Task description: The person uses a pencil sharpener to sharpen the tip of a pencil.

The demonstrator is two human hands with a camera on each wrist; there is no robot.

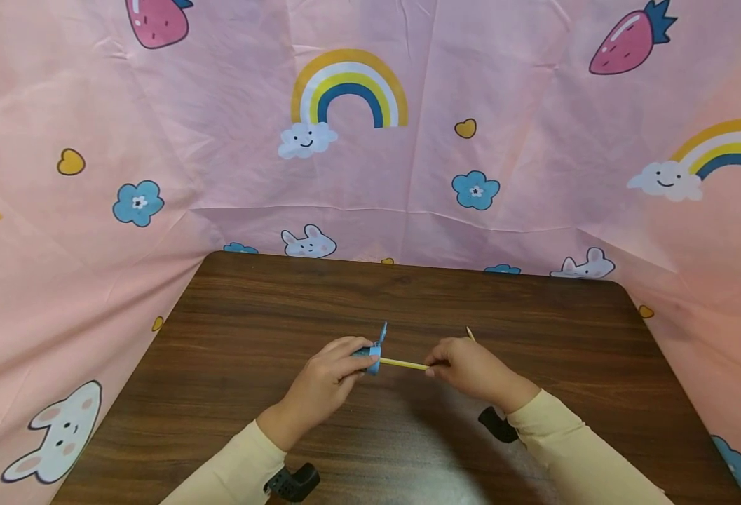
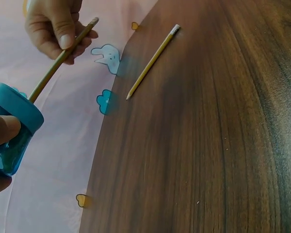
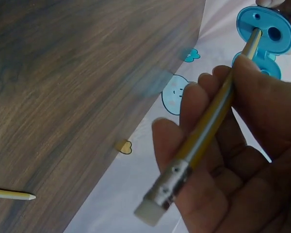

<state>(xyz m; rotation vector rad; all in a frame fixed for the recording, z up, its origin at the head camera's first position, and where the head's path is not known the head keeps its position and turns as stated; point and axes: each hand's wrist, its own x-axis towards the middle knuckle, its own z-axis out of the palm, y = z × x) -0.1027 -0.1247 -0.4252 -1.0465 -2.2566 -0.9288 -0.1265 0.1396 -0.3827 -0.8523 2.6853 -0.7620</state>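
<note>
My left hand [image 1: 332, 372] grips a blue pencil sharpener [image 1: 374, 359], its hinged lid flipped up. In the right wrist view the sharpener's face [image 3: 276, 46] shows two holes of different size, and a yellow pencil [image 3: 211, 121] has its front end in the smaller one. Thumb and fingers of my right hand [image 1: 471, 365] pinch that pencil, the white eraser end pointing back past the palm. A second yellow pencil [image 2: 153, 63] lies on the table, its tip and metal end both visible in the left wrist view.
The dark wood-grain table [image 1: 269, 301] has rounded far corners. A pink cloth [image 1: 357, 182] printed with rainbows, flowers and rabbits hangs behind it and along its sides. Dark wrist cameras sit at both sleeves.
</note>
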